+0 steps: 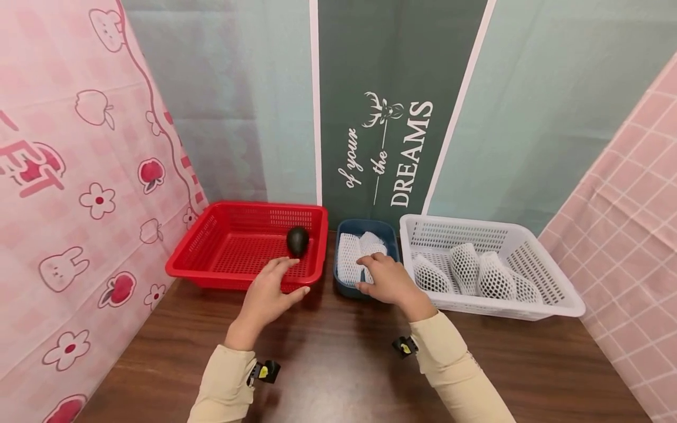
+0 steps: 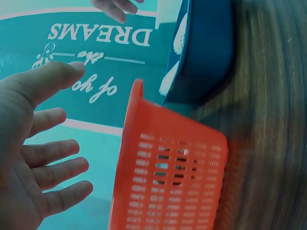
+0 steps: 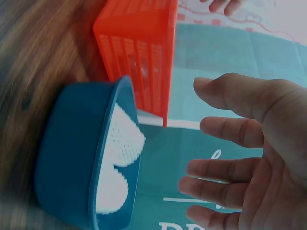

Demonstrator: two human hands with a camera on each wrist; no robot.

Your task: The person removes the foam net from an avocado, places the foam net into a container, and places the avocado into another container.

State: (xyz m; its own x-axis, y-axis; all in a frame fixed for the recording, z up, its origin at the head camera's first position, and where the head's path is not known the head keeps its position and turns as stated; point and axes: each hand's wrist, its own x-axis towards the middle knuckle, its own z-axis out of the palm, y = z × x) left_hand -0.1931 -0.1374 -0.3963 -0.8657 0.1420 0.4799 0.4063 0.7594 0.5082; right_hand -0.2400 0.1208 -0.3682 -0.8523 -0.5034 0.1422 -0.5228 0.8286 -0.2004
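At the bottom, a wide brown desk [image 1: 328, 364], with three tubs in a row on top. On the right, a long white basket [image 1: 465, 235]. On the left, a red basket [image 1: 243, 249], much the same shape. In the middle, small and deep, a blue box [image 3: 67, 153], just beside both.

Over the near edge of the red basket, the left grip [image 1: 265, 295]: wide, with thumb and fingers well apart and nothing in it. Over the blue box, the right grip [image 1: 390, 279]: wide too, and holding nothing. In the right wrist view, only air between these fingers and the box.

In the white basket, four lumps [image 1: 496, 276] in white net, all toward the near wall. In the blue box, at least two loose nets [image 1: 348, 258], long way from near to far, just below the right grip.

Smallest of all, the avocado [image 1: 298, 241], dark and egg-shaped, alone inside the red basket, by the right end. From the left grip, just past the fingertips: ahead, down, and a touch to the right. Long axis mostly from near to far. From the right grip, off to the left and past the red wall, so nearer by a lot to the left one. Most likely not touching: fingers up above the rim, avocado down inside. For the nets, the other way round, with the right grip nearer.
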